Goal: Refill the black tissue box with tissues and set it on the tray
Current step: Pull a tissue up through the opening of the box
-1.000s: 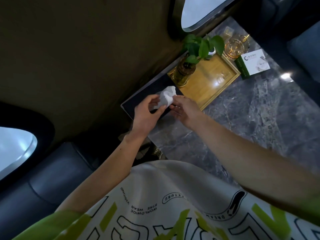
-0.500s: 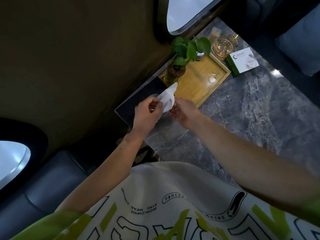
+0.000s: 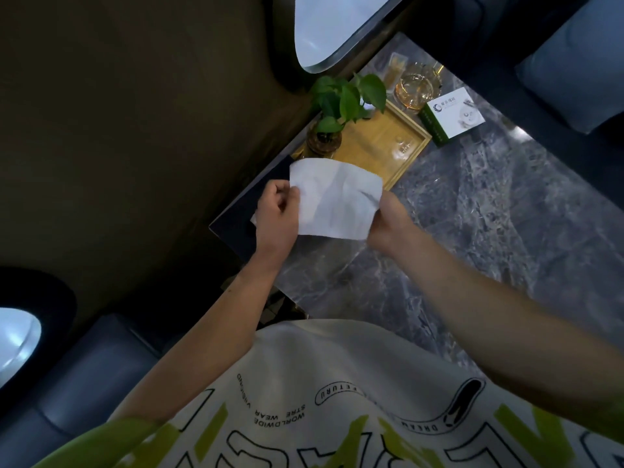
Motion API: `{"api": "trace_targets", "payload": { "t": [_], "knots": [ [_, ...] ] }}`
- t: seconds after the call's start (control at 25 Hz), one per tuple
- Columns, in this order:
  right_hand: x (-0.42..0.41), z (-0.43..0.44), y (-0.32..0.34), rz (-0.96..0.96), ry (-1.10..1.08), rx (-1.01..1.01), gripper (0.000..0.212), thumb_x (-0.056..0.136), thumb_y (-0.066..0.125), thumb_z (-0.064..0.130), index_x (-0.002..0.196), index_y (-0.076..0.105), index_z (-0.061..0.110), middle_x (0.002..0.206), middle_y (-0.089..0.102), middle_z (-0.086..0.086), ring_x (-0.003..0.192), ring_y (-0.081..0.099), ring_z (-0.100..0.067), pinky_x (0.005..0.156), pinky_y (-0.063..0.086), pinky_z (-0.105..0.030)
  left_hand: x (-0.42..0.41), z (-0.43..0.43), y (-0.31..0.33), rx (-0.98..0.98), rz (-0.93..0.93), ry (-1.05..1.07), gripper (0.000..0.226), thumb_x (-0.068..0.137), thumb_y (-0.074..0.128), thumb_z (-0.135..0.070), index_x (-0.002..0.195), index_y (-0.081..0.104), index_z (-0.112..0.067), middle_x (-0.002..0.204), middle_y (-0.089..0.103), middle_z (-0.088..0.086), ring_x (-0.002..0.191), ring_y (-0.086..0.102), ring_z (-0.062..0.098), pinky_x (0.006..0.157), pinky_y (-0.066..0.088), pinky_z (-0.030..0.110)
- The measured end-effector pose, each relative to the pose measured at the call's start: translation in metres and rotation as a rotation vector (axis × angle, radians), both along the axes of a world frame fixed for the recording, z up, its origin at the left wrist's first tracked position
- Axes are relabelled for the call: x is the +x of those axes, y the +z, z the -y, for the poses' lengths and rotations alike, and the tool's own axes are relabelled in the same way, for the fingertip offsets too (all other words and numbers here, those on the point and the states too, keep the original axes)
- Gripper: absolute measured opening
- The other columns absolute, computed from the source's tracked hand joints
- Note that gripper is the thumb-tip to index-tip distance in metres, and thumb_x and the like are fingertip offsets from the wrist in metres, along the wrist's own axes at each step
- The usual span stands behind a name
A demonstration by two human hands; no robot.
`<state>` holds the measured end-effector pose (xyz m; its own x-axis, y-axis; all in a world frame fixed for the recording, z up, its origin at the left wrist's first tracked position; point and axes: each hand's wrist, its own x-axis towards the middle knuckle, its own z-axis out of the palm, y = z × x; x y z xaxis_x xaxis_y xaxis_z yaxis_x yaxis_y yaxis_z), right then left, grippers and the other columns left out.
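change: white paper tissue (image 3: 337, 197) now pulled flat, mid-frame | left grip (image 3: 277, 214), right grip (image 3: 385, 219) pinch its side edges | black rectangular tissue box (image 3: 236, 228) on desk (image 3: 472, 214), lower-left of wooden tray (image 3: 381, 143); refill unfinished

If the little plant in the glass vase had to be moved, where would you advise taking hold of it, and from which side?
Probably round the amber glass vase itself, low on its rounded body, coming from the side of the marble table. The leaves spread above its mouth, so a grasp from above would crush them, and the wall stands close behind it.
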<state>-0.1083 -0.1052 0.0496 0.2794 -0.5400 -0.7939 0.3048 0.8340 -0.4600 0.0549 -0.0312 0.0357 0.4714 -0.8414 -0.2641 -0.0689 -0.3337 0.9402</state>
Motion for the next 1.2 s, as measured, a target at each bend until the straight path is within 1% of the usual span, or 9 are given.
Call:
{"api": "trace_targets", "payload": {
  "t": [0.08, 0.16, 0.28, 0.36, 0.48, 0.64, 0.84, 0.96, 1.2],
  "knots": [
    [-0.009, 0.005, 0.000, 0.003, -0.010, 0.044, 0.055, 0.091, 0.055, 0.053, 0.126, 0.060, 0.010, 0.132, 0.060, -0.013, 0.118, 0.059, -0.035, 0.099, 0.048, -0.052, -0.008, 0.009, 0.002, -0.010, -0.055, -0.017, 0.012, 0.096, 0.053, -0.020, 0.103, 0.053, -0.009, 0.083, 0.060, -0.002, 0.071, 0.055, 0.001, 0.060, 0.043, 0.010],
    [-0.018, 0.005, 0.003, -0.030, 0.083, 0.043, 0.065, 0.081, 0.060, 0.062, 0.121, 0.060, 0.011, 0.129, 0.060, -0.012, 0.117, 0.060, -0.032, 0.099, 0.050, -0.049, -0.018, 0.016, 0.002, 0.008, -0.081, -0.047, 0.010, 0.096, 0.053, -0.018, 0.103, 0.052, -0.011, 0.083, 0.060, -0.004, 0.073, 0.055, 0.003, 0.063, 0.044, 0.014],
    [-0.030, 0.000, -0.002, -0.179, 0.305, -0.070, 0.031, 0.085, 0.070, 0.020, 0.112, 0.064, 0.008, 0.113, 0.067, -0.012, 0.099, 0.065, -0.027, 0.077, 0.058, -0.037, -0.030, 0.024, -0.004, 0.060, -0.119, -0.083, 0.011, 0.096, 0.052, -0.019, 0.104, 0.052, -0.012, 0.086, 0.060, -0.001, 0.077, 0.055, 0.007, 0.069, 0.046, 0.023],
    [-0.037, 0.003, -0.012, -0.343, 0.281, -0.101, 0.038, 0.083, 0.067, -0.005, 0.120, 0.061, -0.001, 0.115, 0.066, -0.018, 0.091, 0.067, -0.029, 0.067, 0.059, -0.034, -0.037, 0.026, -0.006, 0.099, -0.132, -0.113, 0.011, 0.096, 0.052, -0.020, 0.105, 0.052, -0.013, 0.091, 0.061, 0.003, 0.079, 0.056, 0.007, 0.071, 0.046, 0.023],
    [-0.050, 0.019, -0.019, -0.400, 0.145, -0.143, 0.038, 0.083, 0.062, -0.014, 0.120, 0.058, -0.008, 0.101, 0.067, -0.020, 0.078, 0.067, -0.027, 0.059, 0.058, -0.030, -0.048, 0.031, -0.009, 0.122, -0.114, -0.149, 0.010, 0.096, 0.052, -0.021, 0.103, 0.053, -0.015, 0.093, 0.062, 0.002, 0.079, 0.055, 0.002, 0.071, 0.045, 0.018],
    [-0.069, 0.052, -0.016, -0.561, 0.160, -0.273, 0.025, 0.084, 0.055, -0.014, 0.100, 0.060, 0.004, 0.081, 0.063, -0.008, 0.066, 0.060, -0.020, 0.044, 0.047, -0.020, -0.059, 0.043, -0.020, 0.185, -0.117, -0.109, 0.013, 0.093, 0.055, -0.022, 0.102, 0.053, -0.013, 0.098, 0.065, 0.007, 0.085, 0.060, 0.010, 0.073, 0.047, 0.021],
    [-0.075, 0.102, -0.023, -0.788, 0.298, -0.448, 0.024, 0.086, 0.052, -0.005, 0.102, 0.062, 0.010, 0.078, 0.062, 0.002, 0.068, 0.059, -0.010, 0.054, 0.048, -0.020, -0.068, 0.060, -0.033, 0.330, -0.084, -0.099, 0.017, 0.090, 0.059, -0.024, 0.097, 0.055, -0.009, 0.091, 0.068, 0.010, 0.086, 0.066, 0.024, 0.078, 0.056, 0.042],
    [-0.066, 0.130, -0.032, -0.861, 0.302, -0.512, 0.031, 0.083, 0.049, -0.003, 0.108, 0.064, 0.007, 0.086, 0.065, -0.003, 0.075, 0.060, -0.016, 0.056, 0.047, -0.021, -0.069, 0.077, -0.045, 0.371, -0.067, -0.121, 0.022, 0.081, 0.060, -0.028, 0.094, 0.055, -0.011, 0.090, 0.070, 0.009, 0.085, 0.069, 0.026, 0.076, 0.058, 0.049],
    [-0.060, 0.158, -0.043, -1.024, 0.516, -0.555, 0.041, 0.088, 0.046, 0.005, 0.127, 0.053, 0.015, 0.120, 0.060, -0.011, 0.104, 0.058, -0.023, 0.080, 0.048, -0.028, -0.083, 0.090, -0.029, 0.388, 0.063, -0.123, 0.044, 0.089, 0.057, -0.014, 0.129, 0.040, -0.006, 0.118, 0.061, 0.012, 0.103, 0.063, 0.028, 0.084, 0.053, 0.033]
  ]
}}
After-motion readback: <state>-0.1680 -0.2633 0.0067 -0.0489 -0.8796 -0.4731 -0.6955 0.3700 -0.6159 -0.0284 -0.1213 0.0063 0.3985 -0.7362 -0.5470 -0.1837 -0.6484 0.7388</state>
